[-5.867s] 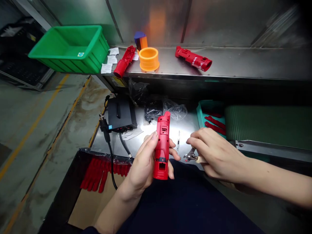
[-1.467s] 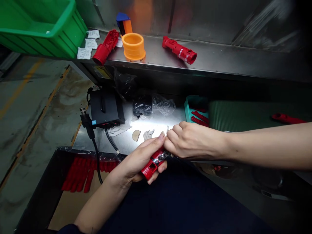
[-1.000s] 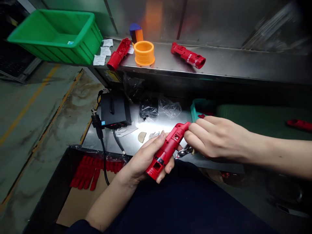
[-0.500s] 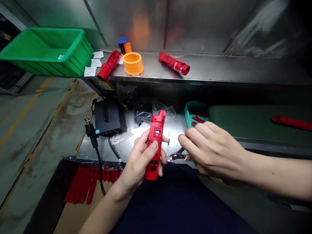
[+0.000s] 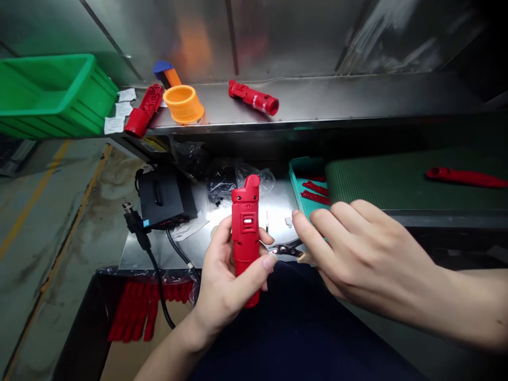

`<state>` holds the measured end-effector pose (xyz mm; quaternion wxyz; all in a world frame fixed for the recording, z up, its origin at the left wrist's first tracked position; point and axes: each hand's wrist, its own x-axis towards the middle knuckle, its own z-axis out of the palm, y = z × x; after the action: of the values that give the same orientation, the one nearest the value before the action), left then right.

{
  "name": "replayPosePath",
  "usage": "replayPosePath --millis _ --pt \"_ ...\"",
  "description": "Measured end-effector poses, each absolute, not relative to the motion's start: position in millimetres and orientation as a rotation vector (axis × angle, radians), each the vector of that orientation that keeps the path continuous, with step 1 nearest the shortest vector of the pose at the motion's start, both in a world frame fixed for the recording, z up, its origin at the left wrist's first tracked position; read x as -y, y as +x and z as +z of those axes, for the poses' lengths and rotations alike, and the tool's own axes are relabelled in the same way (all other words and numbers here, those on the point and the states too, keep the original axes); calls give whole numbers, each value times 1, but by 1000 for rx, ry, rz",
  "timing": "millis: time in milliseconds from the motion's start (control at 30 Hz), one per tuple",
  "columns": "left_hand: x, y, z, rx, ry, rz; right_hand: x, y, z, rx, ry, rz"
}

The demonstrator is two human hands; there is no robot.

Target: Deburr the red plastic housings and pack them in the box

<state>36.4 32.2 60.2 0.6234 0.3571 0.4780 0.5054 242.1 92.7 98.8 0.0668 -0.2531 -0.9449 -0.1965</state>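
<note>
My left hand (image 5: 228, 283) is wrapped round a red plastic housing (image 5: 245, 233), held upright over my lap. The housing has a small square window in its middle and a rounded knob on top. My left thumb lies across its lower part and hides it. In my right hand (image 5: 357, 254) is a pair of pliers (image 5: 289, 248) with a dark metal head and a pale handle. Their head points left and ends close by my left thumb tip; whether it touches the thumb or housing I cannot tell. My right palm and most of the handles are hidden.
Red strips lie in a teal tray (image 5: 294, 182) beside a green ribbed mat (image 5: 377, 182). A black box (image 5: 164, 196) with a cable stands left. Above, the shelf (image 5: 337, 98) bears red housings and an orange ring (image 5: 183, 104). A green bin (image 5: 75, 95) sits far left.
My left thumb has slid across the lower housing, towards the pliers' head. The housing stands more upright, and its lower openings are now covered. The whole view has shifted a little.
</note>
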Motion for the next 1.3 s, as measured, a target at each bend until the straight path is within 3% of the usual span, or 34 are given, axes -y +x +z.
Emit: replayPosePath --millis 1300 --pt "-22 37 69 -1243 993 1247 -81 231 115 2661 -709 -957"
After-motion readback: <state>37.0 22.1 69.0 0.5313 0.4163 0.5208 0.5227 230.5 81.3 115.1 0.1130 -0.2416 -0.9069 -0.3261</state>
